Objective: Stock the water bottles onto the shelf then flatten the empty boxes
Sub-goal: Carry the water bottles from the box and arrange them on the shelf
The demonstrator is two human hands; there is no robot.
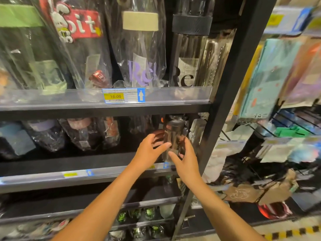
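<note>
On middle shelf [78,162] | left hand [149,150] grips dark bottle [173,134] | right hand [186,159] grips it too

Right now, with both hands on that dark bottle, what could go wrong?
The dark bottle, gripped by the left hand and right hand, wears glossy plastic wrap, so it might slip. It seems near the front edge of the shelf and could tip off if released. Pushing it in may knock the wrapped bottles beside it.

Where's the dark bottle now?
Head view, right of centre: the dark bottle is upright at the right end of the middle shelf, held between the left hand and right hand, left of the black post.
</note>
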